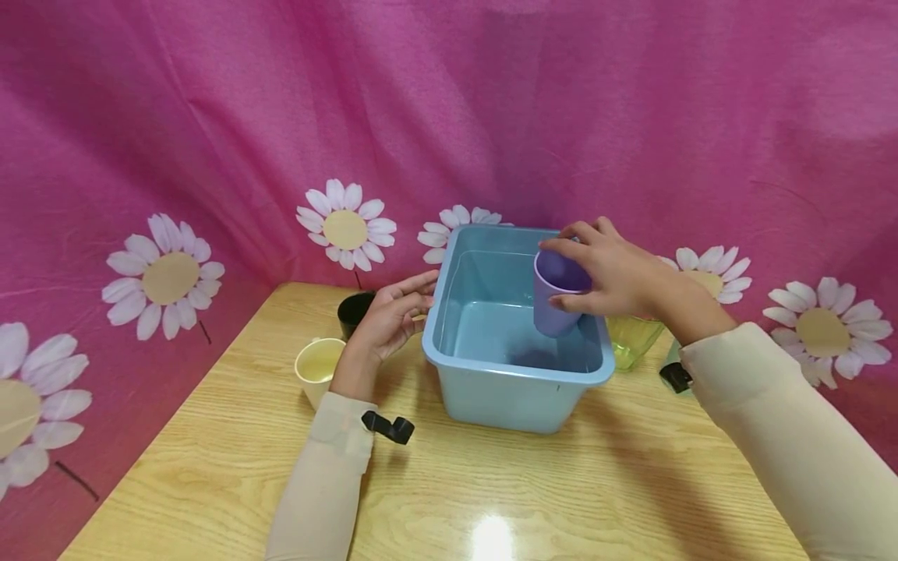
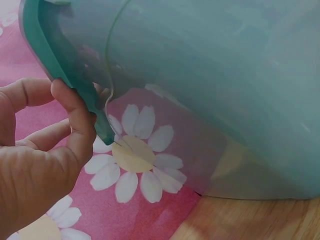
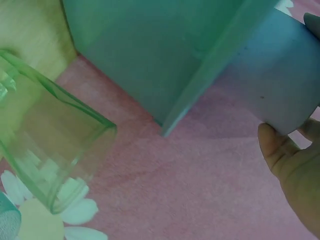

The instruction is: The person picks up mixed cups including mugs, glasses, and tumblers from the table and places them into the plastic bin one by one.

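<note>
A blue plastic basin [image 1: 519,374] stands on the wooden table, its inside visible from above. My left hand [image 1: 393,315] is at its left rim; in the left wrist view the thumb and fingers [image 2: 77,117] pinch the rim's edge. A purple cup [image 1: 554,312] is held by my right hand [image 1: 610,273] near its top, mouth upward, within the right part of the basin. In the right wrist view the cup [image 3: 275,70] shows beside the basin's rim, with fingertips at its edge.
Left of the basin are a pale yellow cup [image 1: 312,374] with a handle and a black cup [image 1: 351,312], partly behind my left hand. At right stands a clear yellow-green tumbler [image 1: 631,343]. A pink flowered cloth [image 1: 449,117] hangs behind the table [image 1: 435,491].
</note>
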Demonstrator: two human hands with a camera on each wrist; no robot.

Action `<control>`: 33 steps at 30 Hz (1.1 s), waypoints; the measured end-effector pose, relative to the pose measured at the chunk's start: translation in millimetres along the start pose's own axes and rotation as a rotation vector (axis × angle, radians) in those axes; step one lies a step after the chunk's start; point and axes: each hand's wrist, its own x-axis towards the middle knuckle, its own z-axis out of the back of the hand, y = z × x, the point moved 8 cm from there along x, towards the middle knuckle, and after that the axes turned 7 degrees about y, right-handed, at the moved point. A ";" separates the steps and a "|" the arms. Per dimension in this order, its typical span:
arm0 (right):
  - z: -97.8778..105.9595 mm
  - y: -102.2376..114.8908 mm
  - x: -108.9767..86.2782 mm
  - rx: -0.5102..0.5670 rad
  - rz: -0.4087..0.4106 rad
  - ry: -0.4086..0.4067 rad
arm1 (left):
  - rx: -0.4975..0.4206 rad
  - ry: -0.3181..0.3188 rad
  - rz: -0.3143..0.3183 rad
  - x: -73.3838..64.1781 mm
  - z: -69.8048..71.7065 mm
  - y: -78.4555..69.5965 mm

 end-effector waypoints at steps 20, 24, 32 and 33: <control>-42.1 22.6 -7.3 -0.018 0.132 0.087 | 0.004 0.004 0.008 0.0 -0.9 -0.8; -45.9 26.6 -9.5 -0.035 0.143 0.099 | 0.012 0.004 0.008 0.1 -0.6 -1.0; -54.6 29.5 -11.8 -0.057 0.123 0.146 | 0.005 0.001 0.014 -0.1 0.3 -0.4; -55.3 30.2 -11.4 -0.057 0.122 0.150 | 0.005 0.002 0.014 -0.2 0.5 -0.4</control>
